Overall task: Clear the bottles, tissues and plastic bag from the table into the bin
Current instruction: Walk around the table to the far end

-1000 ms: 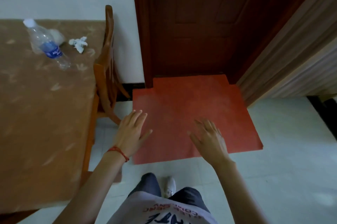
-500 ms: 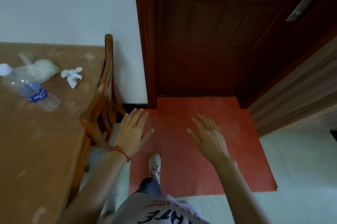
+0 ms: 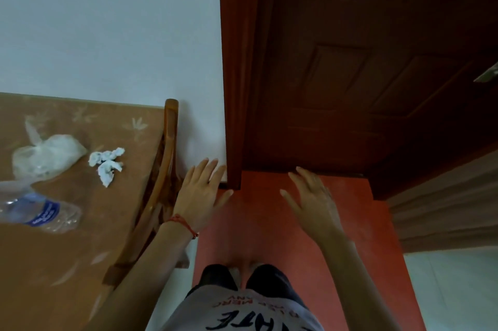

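Brown table (image 3: 67, 263) beside a wooden chair (image 3: 161, 196) and a dark door (image 3: 363, 88), with the rubbish not yet picked up.

Both the left hand (image 3: 200, 196) and the right hand (image 3: 312, 204) are held out flat with straight fingers, and nothing is held. On the table are seen a bottle (image 3: 40, 212), a plastic bag (image 3: 45, 158) and crumpled tissues (image 3: 106, 165). No bin is seen. For the reach, the body should probably be turned to the left first, and the light tissues pinched gently.
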`<move>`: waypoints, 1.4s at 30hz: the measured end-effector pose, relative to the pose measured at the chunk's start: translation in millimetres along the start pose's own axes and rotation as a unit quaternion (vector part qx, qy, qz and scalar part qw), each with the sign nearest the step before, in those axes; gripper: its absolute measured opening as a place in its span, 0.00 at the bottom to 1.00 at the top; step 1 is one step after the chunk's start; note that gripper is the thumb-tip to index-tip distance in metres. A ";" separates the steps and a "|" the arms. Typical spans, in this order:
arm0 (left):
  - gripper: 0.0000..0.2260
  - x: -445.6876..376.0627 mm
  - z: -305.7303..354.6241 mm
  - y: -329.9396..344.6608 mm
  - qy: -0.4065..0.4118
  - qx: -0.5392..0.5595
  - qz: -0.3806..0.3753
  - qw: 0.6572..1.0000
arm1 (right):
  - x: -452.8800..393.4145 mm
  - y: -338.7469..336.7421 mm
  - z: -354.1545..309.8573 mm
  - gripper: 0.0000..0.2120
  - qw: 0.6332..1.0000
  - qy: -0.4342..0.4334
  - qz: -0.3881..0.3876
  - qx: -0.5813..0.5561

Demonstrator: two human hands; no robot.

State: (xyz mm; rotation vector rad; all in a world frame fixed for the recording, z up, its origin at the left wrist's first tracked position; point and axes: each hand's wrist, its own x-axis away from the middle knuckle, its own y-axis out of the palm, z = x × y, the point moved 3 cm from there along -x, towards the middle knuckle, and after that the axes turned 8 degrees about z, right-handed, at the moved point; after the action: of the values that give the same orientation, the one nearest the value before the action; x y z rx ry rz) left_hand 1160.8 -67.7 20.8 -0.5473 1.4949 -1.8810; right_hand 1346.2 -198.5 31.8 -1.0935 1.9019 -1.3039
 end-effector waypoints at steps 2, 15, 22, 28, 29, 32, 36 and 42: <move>0.31 -14.1 -3.4 -0.8 -0.016 0.006 -0.001 1.000 | -21.9 0.9 -0.3 0.24 1.000 -0.020 0.003 0.001; 0.30 -75.5 -19.1 -18.8 -0.204 0.007 0.083 0.975 | -181.0 -3.0 -30.3 0.23 0.974 -0.221 -0.036 -0.005; 0.28 -56.2 -25.2 -37.3 -0.335 -0.025 0.140 0.931 | -222.6 6.6 -77.8 0.23 0.926 -0.369 -0.078 -0.026; 0.27 -16.6 -35.5 -46.1 -0.447 -0.041 0.173 0.877 | -225.7 18.4 -132.8 0.22 0.876 -0.467 -0.110 -0.054; 0.28 -9.5 -37.8 -47.5 -0.464 -0.045 0.175 0.867 | -223.5 20.9 -142.7 0.23 0.866 -0.482 -0.115 -0.061; 0.28 11.6 -45.8 -52.3 -0.509 -0.061 0.185 0.838 | -216.0 31.1 -171.1 0.23 0.838 -0.525 -0.129 -0.073; 0.28 37.3 -59.1 -56.5 -0.548 -0.074 0.192 0.811 | -205.2 47.1 -207.5 0.22 0.813 -0.561 -0.129 -0.085; 0.26 68.2 -92.3 -63.0 -0.584 -0.085 0.213 0.779 | -193.7 71.6 -261.8 0.21 0.780 -0.605 -0.133 -0.095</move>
State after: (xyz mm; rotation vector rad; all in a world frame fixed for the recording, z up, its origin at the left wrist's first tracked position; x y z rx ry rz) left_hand 1035.7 -45.7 52.4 -1.0799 0.7869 -0.7037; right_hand 1207.2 103.2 59.9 -1.7439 0.8798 -0.2460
